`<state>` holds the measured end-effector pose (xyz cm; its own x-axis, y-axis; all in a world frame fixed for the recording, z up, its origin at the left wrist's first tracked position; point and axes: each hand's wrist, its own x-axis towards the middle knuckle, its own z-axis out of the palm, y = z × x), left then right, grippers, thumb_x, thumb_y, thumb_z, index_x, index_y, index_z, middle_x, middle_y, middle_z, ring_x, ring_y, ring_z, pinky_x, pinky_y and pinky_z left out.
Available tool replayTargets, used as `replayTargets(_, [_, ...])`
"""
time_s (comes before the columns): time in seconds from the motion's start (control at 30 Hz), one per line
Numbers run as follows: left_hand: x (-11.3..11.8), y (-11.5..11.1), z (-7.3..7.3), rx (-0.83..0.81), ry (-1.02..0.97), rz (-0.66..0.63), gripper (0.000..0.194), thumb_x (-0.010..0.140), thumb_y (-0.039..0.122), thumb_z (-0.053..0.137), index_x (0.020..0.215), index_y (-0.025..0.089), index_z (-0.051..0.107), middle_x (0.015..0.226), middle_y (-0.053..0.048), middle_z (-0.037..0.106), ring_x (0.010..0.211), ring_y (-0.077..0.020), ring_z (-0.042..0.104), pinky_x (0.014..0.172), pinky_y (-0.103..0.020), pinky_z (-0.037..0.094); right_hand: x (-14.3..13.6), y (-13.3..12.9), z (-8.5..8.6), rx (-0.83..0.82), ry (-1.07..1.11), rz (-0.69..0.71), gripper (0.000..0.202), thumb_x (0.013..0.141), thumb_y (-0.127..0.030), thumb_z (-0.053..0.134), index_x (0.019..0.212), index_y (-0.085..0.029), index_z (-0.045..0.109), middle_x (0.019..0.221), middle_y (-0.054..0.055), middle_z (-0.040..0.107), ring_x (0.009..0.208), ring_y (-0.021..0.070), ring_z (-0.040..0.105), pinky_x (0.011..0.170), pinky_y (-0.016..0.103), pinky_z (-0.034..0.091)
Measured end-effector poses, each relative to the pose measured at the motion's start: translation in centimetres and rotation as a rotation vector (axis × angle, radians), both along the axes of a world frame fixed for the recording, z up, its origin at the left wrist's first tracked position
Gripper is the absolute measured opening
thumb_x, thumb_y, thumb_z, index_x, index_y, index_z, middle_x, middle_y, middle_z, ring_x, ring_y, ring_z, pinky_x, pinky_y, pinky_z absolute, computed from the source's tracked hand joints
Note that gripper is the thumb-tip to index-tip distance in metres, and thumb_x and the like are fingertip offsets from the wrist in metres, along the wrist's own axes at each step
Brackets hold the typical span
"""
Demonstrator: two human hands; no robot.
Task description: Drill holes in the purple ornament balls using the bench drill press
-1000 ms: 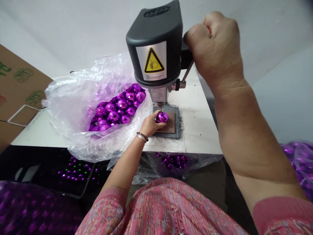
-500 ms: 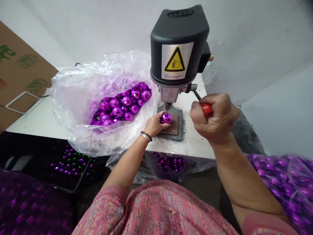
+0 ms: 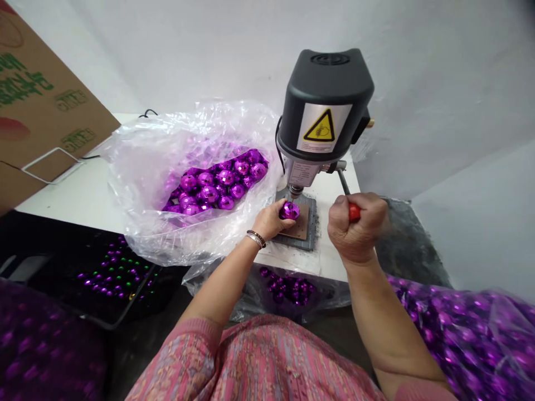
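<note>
Between the thumb and fingers of my left hand (image 3: 271, 220) is a shiny purple faceted ball (image 3: 290, 210). It rests on a brown board (image 3: 301, 229) that lies on the grey base plate (image 3: 311, 239) of a bench drill press (image 3: 328, 100). The drill chuck (image 3: 296, 191) is right above the ball; whether the bit touches it, I cannot tell. Wrapped round the red knob (image 3: 354, 211) of the press's feed lever (image 3: 344, 179) is my right hand (image 3: 360, 227), to the right of the machine.
A clear plastic bag (image 3: 142, 223) of purple balls lies open on the white table (image 3: 54, 209), left of the press. A cardboard box (image 3: 45, 106) stands at the far left. Another bag of purple balls (image 3: 472, 334) is at lower right, and more purple balls (image 3: 288, 287) hang below the table edge.
My right hand has swung the lever knob slightly down. The left hand still holds the ball under the chuck. The whole view has shifted, putting the press lower and further right.
</note>
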<state>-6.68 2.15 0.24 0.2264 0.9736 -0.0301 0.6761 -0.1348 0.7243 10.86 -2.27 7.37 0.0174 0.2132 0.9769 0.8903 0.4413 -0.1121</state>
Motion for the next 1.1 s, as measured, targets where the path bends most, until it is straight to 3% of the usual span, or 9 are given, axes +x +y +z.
replayTargets(0.3, [0.1,-0.3,0.3,0.007,-0.001,-0.013,0.064,0.075,0.033,0.077,0.135,0.019,0.06,0.121,-0.008,0.072,0.107,-0.0258,0.067,0.093,-0.034,0.051,-1.1,0.0,-1.0,0.055,0.065,0.021,0.007,0.088,-0.021,0.051,0.084,-0.018,0.047,0.066,-0.001,0.049,0.059,0.0071,0.047,0.058,0.022,0.038])
replayTargets(0.43, [0.0,-0.3,0.0,0.002,-0.035,-0.031,0.067,0.074,0.028,0.075,0.138,0.018,0.058,0.123,-0.009,0.07,0.109,-0.0255,0.066,0.098,-0.035,0.051,-0.4,1.5,3.5,-0.004,0.152,-0.009,0.017,0.092,-0.029,0.052,0.083,-0.015,0.051,0.066,-0.003,0.047,0.058,0.0039,0.041,0.057,0.019,0.034])
replayTargets(0.57, [-1.3,-1.4,-0.6,0.111,-0.081,-0.221,0.076,0.067,0.017,0.074,0.14,0.018,0.055,0.135,-0.011,0.064,0.124,-0.0272,0.059,0.111,-0.04,0.045,0.4,3.7,9.0,-0.406,0.375,0.043,0.024,0.088,-0.031,0.056,0.075,-0.012,0.051,0.064,-0.005,0.045,0.059,0.0006,0.033,0.06,0.018,0.03])
replayTargets(0.67, [-3.5,-2.7,-0.5,0.163,-0.093,-0.395,0.077,0.065,0.012,0.072,0.141,0.02,0.056,0.146,-0.012,0.056,0.136,-0.0284,0.052,0.116,-0.042,0.041,0.4,4.1,10.6,-0.504,0.472,0.036,0.022,0.086,-0.025,0.058,0.071,-0.011,0.049,0.063,-0.006,0.045,0.061,0.0,0.032,0.062,0.02,0.029])
replayTargets(0.73, [-5.4,-3.0,0.3,0.158,-0.105,-0.402,0.065,0.07,0.009,0.065,0.134,0.021,0.063,0.144,-0.011,0.058,0.131,-0.0245,0.056,0.112,-0.038,0.045,0.2,4.0,10.7,-0.496,0.502,0.028,0.021,0.085,-0.024,0.058,0.07,-0.011,0.049,0.061,-0.007,0.043,0.06,-0.0002,0.032,0.062,0.022,0.027])
replayTargets(0.83, [-8.8,-1.9,2.4,0.21,-0.034,-0.057,0.046,0.08,0.007,0.052,0.122,0.018,0.07,0.129,-0.01,0.068,0.112,-0.0191,0.066,0.104,-0.034,0.05,0.0,3.7,10.4,-0.487,0.517,0.011,0.021,0.084,-0.023,0.059,0.069,-0.011,0.051,0.059,-0.008,0.04,0.06,-0.0002,0.032,0.063,0.025,0.027])
replayTargets(0.97, [-12.7,0.7,4.9,0.239,0.295,0.601,0.048,0.087,0.018,0.055,0.134,0.012,0.06,0.133,-0.019,0.063,0.126,-0.0292,0.059,0.109,-0.042,0.046,0.0,3.7,10.4,-0.501,0.527,0.001,0.019,0.083,-0.023,0.059,0.07,-0.011,0.052,0.06,-0.008,0.04,0.061,0.0003,0.032,0.065,0.028,0.028])
replayTargets(1.03, [-13.8,1.6,5.3,0.118,0.452,0.661,0.06,0.085,0.026,0.061,0.143,0.013,0.052,0.137,-0.022,0.059,0.126,-0.0351,0.058,0.104,-0.046,0.048,0.0,3.7,10.4,-0.504,0.53,0.011,0.02,0.083,-0.024,0.059,0.07,-0.011,0.052,0.06,-0.008,0.041,0.061,0.0002,0.032,0.066,0.028,0.028])
replayTargets(1.1, [-14.4,2.0,5.1,0.016,0.581,0.577,0.066,0.083,0.026,0.064,0.147,0.018,0.049,0.137,-0.021,0.059,0.123,-0.0371,0.061,0.1,-0.047,0.05,0.0,3.6,10.3,-0.499,0.53,0.028,0.021,0.084,-0.025,0.058,0.07,-0.011,0.052,0.06,-0.008,0.04,0.061,0.0001,0.031,0.066,0.028,0.029])
